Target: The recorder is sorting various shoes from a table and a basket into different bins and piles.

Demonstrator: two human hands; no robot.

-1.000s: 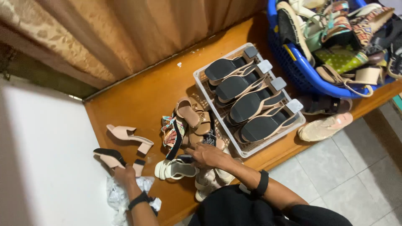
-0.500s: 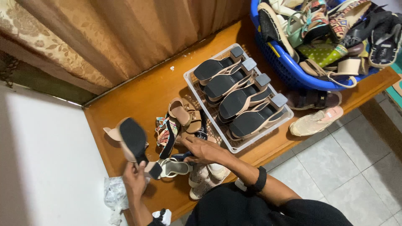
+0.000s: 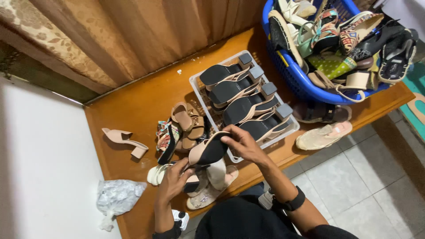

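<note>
Only one bit of packaging shows — a crumpled clear plastic bag (image 3: 116,199), greyish and shiny, lying at the near left end of the wooden bench (image 3: 133,106) beside the white wall (image 3: 44,168). No labels, signs or screens.

Four heeled shoes (image 3: 241,95) in one white tray (image 3: 198,86); one blue basket (image 3: 295,77).

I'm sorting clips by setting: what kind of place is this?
Probably a room in a home, at a shoe-storage spot: a wooden bench under brown curtains, a blue laundry basket heaped with footwear, and a tiled floor.
</note>
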